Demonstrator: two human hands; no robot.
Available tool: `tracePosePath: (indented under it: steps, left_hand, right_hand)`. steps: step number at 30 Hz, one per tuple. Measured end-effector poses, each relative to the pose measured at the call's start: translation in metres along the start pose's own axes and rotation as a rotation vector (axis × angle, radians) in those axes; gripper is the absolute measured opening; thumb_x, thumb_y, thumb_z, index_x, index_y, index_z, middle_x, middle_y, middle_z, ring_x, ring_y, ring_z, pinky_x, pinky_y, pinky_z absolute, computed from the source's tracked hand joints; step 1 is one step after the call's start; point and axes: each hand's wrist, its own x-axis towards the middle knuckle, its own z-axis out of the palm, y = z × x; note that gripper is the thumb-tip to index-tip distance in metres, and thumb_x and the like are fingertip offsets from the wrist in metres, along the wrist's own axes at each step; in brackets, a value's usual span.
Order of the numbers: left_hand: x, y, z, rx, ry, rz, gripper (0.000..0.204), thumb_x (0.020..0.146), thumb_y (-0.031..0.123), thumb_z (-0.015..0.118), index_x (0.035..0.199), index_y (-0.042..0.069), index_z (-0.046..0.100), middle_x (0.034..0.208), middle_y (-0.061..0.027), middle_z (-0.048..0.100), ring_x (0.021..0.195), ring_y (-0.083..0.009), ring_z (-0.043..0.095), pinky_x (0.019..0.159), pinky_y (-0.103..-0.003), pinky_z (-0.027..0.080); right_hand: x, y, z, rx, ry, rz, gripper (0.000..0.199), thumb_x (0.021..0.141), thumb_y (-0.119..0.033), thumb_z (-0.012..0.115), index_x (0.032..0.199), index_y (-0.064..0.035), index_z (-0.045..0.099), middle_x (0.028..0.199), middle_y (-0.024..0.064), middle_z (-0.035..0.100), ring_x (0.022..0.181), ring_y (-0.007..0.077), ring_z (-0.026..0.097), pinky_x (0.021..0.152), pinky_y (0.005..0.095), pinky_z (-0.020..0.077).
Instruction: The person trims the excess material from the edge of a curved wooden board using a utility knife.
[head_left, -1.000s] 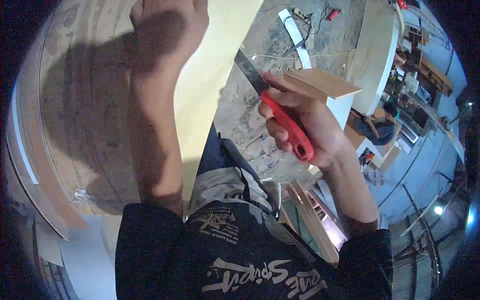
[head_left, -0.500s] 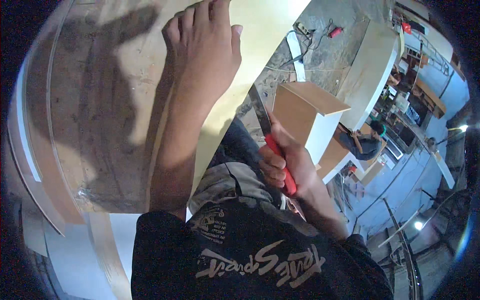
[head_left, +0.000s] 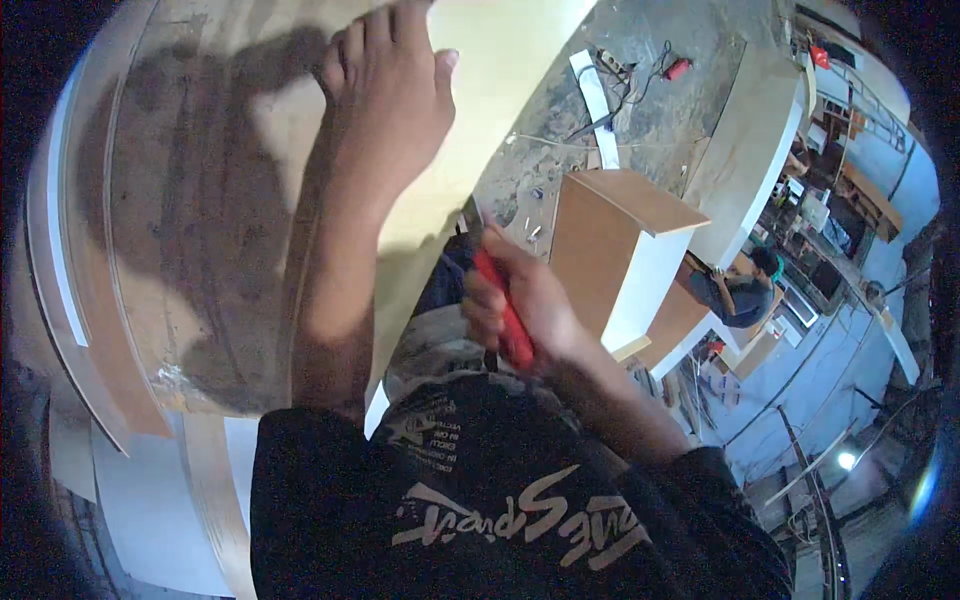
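My left hand lies flat on a pale yellow board, fingers stretched toward the top edge of the view and thumb apart. The board rests on a wide brown wooden worktop. Closed around the red handle of a flat file, my right hand is just beside the board's right edge. Only a short piece of the file's grey metal blade shows; the rest is hidden at or below that edge. Motion blurs the right hand a little.
To the right stands a brown and white box-shaped cabinet. Behind it are a long panel and another person at work. On the floor lie a white strip, cables and a red tool. Long strips lie along the left.
My right hand and the file have moved left and up, closer to the board's edge, and less of the blade shows. My left hand stays on the board; the view has shifted slightly.
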Motion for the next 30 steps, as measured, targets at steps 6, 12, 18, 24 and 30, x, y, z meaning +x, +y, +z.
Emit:
tracePosePath:
  steps: [6,12,18,24,30]
  left_hand:
    - [0.005,0.008,-0.022,-0.123,-0.138,-0.095,0.047,0.097,0.011,0.056,0.137,-0.005,0.036,0.133,-0.0268,0.043,0.127,-0.0427,0.039,0.108,-0.053,0.032]
    - [0.002,0.008,-0.018,-0.189,-0.122,-0.092,0.047,0.097,0.009,0.056,0.137,-0.005,0.036,0.134,-0.0275,0.042,0.128,-0.0429,0.039,0.107,-0.051,0.034]
    - [0.0,0.009,-0.021,-0.164,-0.089,-0.077,0.044,0.094,0.006,0.061,0.132,-0.002,0.041,0.129,-0.0258,0.048,0.121,-0.0429,0.045,0.103,-0.05,0.038]
    - [-0.008,-0.047,0.014,-0.074,0.004,0.153,0.053,0.096,0.028,0.06,0.141,0.005,0.042,0.126,-0.0243,0.059,0.12,-0.0438,0.053,0.103,-0.052,0.039]
    - [-0.086,-0.04,-0.028,-0.057,-0.056,0.01,0.054,0.099,0.031,0.056,0.144,0.006,0.041,0.133,-0.0233,0.057,0.121,-0.0394,0.055,0.101,-0.048,0.045]
  right_hand:
    - [-0.021,0.006,-0.009,0.118,-0.124,0.055,0.038,0.108,-0.039,0.033,0.145,-0.0433,0.031,0.056,-0.0037,0.039,0.04,0.0123,0.039,0.037,0.028,0.0379]
    - [0.006,0.006,0.003,0.037,0.052,0.066,0.035,0.108,-0.036,0.031,0.143,-0.0415,0.033,0.055,-0.0026,0.038,0.039,0.0138,0.039,0.033,0.0296,0.038]
    - [0.011,0.031,0.002,0.005,0.034,-0.028,0.039,0.105,-0.032,0.034,0.144,-0.0307,0.036,0.058,-0.0014,0.042,0.044,0.0156,0.045,0.039,0.0325,0.0438]
    - [0.008,0.037,0.001,0.039,-0.039,-0.045,0.016,0.104,-0.035,0.037,0.112,-0.024,0.046,0.06,-0.0021,0.043,0.046,0.0137,0.045,0.04,0.0302,0.0427]
    - [0.003,0.032,-0.001,0.034,-0.012,-0.052,0.019,0.106,-0.033,0.035,0.117,-0.0254,0.048,0.059,-0.0028,0.041,0.044,0.013,0.042,0.039,0.0305,0.0427]
